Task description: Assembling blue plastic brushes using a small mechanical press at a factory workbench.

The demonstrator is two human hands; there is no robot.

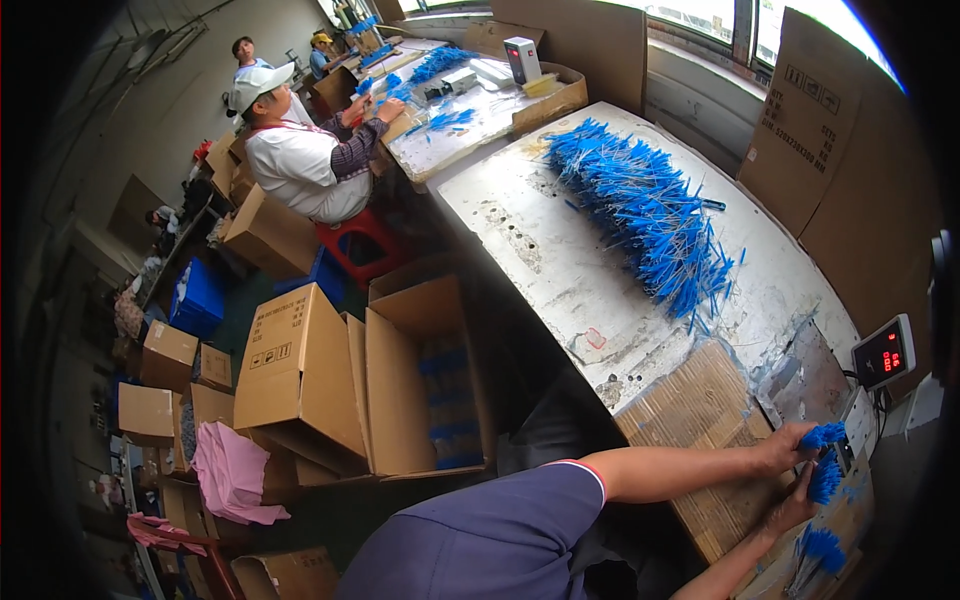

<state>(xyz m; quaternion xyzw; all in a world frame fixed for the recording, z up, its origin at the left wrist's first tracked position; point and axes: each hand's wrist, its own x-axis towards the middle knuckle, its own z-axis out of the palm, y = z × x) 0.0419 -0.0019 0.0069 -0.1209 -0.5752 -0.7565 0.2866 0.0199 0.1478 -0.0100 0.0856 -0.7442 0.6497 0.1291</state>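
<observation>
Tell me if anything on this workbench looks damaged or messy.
The white benchtop is badly worn, its coating chipped and stained. A few blue-tipped sticks lie strayed at the edge of the big pile. Nothing else stands out.

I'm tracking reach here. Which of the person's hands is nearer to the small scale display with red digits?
The left hand. It grips a blue bundle just below and left of the scale display. The right hand sits lower, farther from it, on another blue bundle.
</observation>
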